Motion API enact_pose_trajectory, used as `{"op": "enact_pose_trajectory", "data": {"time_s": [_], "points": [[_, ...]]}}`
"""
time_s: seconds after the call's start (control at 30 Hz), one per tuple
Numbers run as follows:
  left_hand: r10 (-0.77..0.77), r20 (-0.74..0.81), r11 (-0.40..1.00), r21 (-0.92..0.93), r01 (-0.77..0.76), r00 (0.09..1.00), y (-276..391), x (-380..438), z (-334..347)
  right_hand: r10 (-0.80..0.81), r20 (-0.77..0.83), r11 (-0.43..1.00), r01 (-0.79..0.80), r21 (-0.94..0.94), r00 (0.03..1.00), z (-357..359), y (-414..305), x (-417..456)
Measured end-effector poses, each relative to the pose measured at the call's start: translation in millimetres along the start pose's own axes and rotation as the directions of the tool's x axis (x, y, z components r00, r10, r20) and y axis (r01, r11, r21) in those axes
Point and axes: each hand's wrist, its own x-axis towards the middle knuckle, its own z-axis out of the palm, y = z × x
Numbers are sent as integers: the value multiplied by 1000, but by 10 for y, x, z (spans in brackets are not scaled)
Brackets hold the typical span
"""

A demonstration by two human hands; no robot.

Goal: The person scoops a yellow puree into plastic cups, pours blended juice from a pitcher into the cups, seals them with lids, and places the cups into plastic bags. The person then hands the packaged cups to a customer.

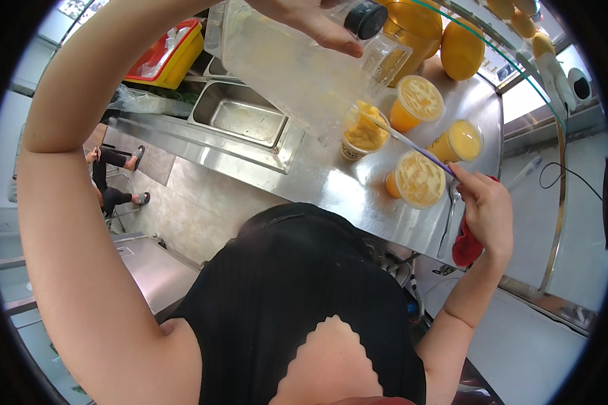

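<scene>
My left hand (pixel 319 28) grips a large clear plastic jug (pixel 294 71), tilted with its lower end over an open cup (pixel 357 149). Thick yellow stuff (pixel 367 126) fills this cup to the brim. Between its fingertips my right hand (pixel 481 207) holds the purple end of a thin utensil (pixel 415 144), whose pale far end reaches into the yellow stuff. Close by stand three more clear cups with yellow-orange contents: one behind (pixel 419 98), one at the right (pixel 458 142) and one nearer me (pixel 418 179). A metal spoon (pixel 451 217) lies beside my right hand.
A steel counter (pixel 329 174) bears the cups, with a red cloth (pixel 466 245) at its edge. Left of the jug is a rectangular steel pan (pixel 243 119); beyond it, a yellow and red basket (pixel 185 63). A glass edge (pixel 517 63) crosses the upper right. A person's legs (pixel 114 179) show at left.
</scene>
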Motion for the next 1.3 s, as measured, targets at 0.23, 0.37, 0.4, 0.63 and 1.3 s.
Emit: {"op": "enact_pose_trajectory", "data": {"time_s": [0.23, 0.37, 0.4, 0.63, 1.3], "points": [[-133, -200, 965, -248, 81, 971, -474, -265, 235, 106, 3, 992, -106, 62, 994, -72, 0, 41], [-222, -467, 939, -339, 59, 856, -987, -821, 634, 47, 23, 995, -49, 86, 999, -65, -71, 126], [-326, -483, 916, -374, 144, 813, -1090, -1001, 766, 34, 34, 994, -37, 103, 999, -67, -75, 157], [-691, -540, 618, -786, 6, 481, -1049, -1087, 1803, 65, 83, 982, -79, 171, 994, -93, -184, 225], [-810, -570, 515, -804, -296, 138, -1016, 608, 3147, 290, 173, 641, -325, 696, 941, -320, -309, 892]]}}
